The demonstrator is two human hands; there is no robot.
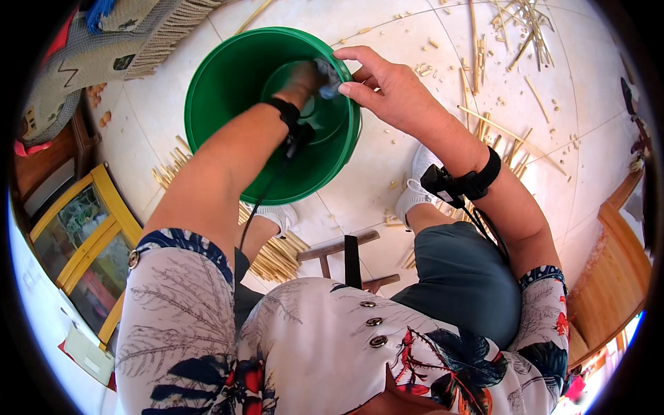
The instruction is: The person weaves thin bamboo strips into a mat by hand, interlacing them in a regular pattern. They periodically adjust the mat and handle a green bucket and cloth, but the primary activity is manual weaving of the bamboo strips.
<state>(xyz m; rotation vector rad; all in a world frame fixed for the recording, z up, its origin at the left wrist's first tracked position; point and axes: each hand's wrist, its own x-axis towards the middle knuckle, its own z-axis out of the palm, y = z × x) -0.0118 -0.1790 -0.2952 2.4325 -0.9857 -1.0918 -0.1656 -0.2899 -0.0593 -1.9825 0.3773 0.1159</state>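
Observation:
A green plastic bucket (228, 76) tilts in front of me, its mouth facing up toward me. My left hand (301, 83) reaches inside, blurred by motion, holding a crumpled grey-blue cloth (328, 80) against the inner wall on the right. Its fingers are smeared, but the cloth sits right at them. Outside, my right hand (391, 90) grips the right side of the rim, with thumb and index finger showing on the edge and the other fingers partly hidden. Black straps with small devices circle both wrists.
Thin cut sticks (277, 257) lie bundled on the tiled floor beneath and beside the bucket. More sticks (529, 34) and small offcuts scatter at the far right. A low wooden stool frame (339, 245) stands between my legs. A yellow-framed cabinet (86, 238) is at left, wooden furniture (602, 283) at right.

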